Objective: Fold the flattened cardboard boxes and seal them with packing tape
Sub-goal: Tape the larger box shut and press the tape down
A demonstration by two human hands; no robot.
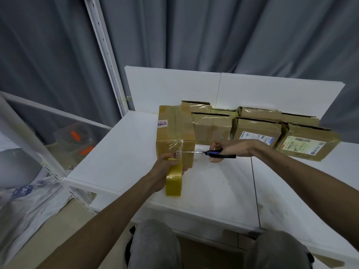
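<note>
A folded cardboard box (174, 131) stands on the white table (213, 183), with clear tape running over its top and down its near face. My left hand (161, 171) grips a yellowish roll of packing tape (173, 180) just below the box's near face. A strip of tape stretches from the roll to the box. My right hand (231, 150) holds scissors (213, 153) with dark blue handles. Their blades point left and touch the tape strip at the box's near right corner.
Several more taped cardboard boxes (258, 131) with shipping labels stand in rows at the back right of the table. A white panel (252, 88) rises behind them. A white shelf frame (38, 133) and plastic bags (29, 200) are at the left. My knees are below the table edge.
</note>
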